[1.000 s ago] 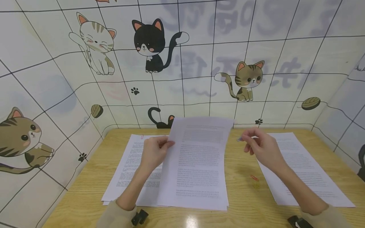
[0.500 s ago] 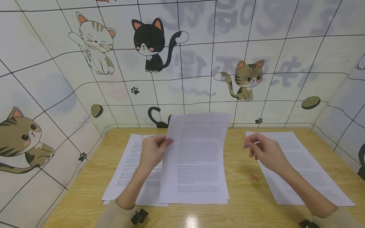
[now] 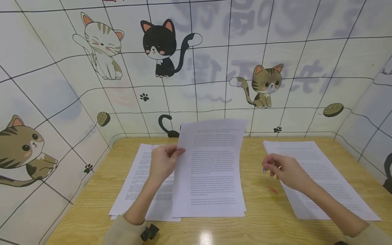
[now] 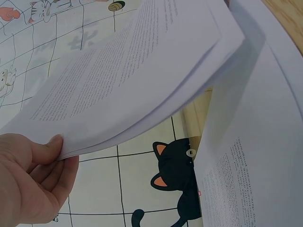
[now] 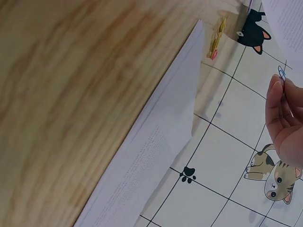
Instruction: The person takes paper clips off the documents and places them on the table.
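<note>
Left hand (image 3: pixel 163 163) pinches the left edge of a sheaf of printed pages (image 3: pixel 211 170), its upper end lifted, lower edge resting on the desk (image 3: pixel 257 221). Right hand (image 3: pixel 283 170), well apart to the sheaf's right, pinches a blue paper clip (image 3: pixel 264 169) in curled fingers. Just below that hand lie loose paper clips (image 3: pixel 273 192); beneath it, a flat stack of pages (image 3: pixel 321 177).
</note>
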Demonstrator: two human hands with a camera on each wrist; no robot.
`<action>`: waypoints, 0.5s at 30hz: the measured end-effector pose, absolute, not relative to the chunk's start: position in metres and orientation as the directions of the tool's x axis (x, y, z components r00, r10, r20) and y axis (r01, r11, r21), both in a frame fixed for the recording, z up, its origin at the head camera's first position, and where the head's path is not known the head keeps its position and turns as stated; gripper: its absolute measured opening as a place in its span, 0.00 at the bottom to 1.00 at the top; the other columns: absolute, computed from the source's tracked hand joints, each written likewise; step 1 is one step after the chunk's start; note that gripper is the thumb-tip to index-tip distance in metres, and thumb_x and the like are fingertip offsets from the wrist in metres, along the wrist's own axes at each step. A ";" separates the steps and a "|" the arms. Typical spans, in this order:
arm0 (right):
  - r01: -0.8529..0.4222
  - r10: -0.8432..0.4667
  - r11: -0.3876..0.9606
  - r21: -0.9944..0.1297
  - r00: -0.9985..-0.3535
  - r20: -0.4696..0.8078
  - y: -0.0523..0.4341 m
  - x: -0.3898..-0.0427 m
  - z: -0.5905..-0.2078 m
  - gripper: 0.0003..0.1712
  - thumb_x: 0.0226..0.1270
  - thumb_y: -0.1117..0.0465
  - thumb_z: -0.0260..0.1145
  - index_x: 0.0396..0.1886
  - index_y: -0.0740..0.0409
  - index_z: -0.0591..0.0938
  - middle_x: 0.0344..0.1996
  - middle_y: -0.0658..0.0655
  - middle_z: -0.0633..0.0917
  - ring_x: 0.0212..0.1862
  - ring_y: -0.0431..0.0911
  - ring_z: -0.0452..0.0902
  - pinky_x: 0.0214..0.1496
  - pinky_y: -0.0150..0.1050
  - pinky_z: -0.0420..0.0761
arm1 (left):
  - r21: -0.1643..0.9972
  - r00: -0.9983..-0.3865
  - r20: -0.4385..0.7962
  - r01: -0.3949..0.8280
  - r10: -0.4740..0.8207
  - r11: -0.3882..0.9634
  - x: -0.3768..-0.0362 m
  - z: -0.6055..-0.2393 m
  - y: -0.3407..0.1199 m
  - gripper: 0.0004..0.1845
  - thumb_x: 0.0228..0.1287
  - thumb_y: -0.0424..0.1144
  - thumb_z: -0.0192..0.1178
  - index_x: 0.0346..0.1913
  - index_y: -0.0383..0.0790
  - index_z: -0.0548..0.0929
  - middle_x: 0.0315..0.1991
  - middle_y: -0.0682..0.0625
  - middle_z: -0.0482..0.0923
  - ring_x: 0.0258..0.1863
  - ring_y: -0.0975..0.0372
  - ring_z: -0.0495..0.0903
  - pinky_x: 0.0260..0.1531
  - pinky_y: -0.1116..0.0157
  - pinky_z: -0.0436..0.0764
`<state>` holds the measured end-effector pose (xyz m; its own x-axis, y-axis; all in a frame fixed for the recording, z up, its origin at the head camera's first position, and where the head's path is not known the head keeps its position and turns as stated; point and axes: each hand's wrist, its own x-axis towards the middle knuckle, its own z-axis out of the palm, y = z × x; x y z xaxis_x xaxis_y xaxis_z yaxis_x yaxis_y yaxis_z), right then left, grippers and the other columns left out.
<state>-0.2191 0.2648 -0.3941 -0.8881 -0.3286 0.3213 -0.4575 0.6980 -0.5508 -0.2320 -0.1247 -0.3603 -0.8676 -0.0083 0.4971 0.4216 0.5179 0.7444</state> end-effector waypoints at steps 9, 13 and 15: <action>-0.471 -0.398 0.687 -0.553 -0.881 0.256 0.269 -0.219 -0.405 0.04 0.70 0.67 0.67 0.35 0.55 0.82 0.25 0.46 0.81 0.26 0.42 0.77 0.22 0.32 0.72 | 0.764 -0.876 0.483 0.416 -0.008 0.494 -0.232 -0.361 -0.126 0.06 0.58 0.27 0.72 0.39 0.31 0.91 0.33 0.43 0.88 0.29 0.56 0.88 0.27 0.61 0.85; -0.485 -0.431 0.681 -0.548 -0.871 0.236 0.273 -0.220 -0.409 0.06 0.69 0.71 0.67 0.35 0.55 0.83 0.27 0.43 0.82 0.26 0.39 0.77 0.23 0.32 0.74 | 0.767 -0.878 0.479 0.413 -0.010 0.491 -0.231 -0.360 -0.125 0.06 0.58 0.27 0.72 0.39 0.31 0.91 0.33 0.43 0.88 0.29 0.56 0.88 0.27 0.62 0.84; -0.492 -0.454 0.677 -0.548 -0.864 0.216 0.276 -0.220 -0.411 0.07 0.68 0.72 0.66 0.36 0.56 0.83 0.28 0.43 0.83 0.27 0.37 0.77 0.25 0.32 0.75 | 0.767 -0.878 0.479 0.412 -0.011 0.491 -0.231 -0.360 -0.125 0.06 0.58 0.27 0.72 0.39 0.31 0.91 0.33 0.43 0.88 0.28 0.57 0.88 0.27 0.64 0.84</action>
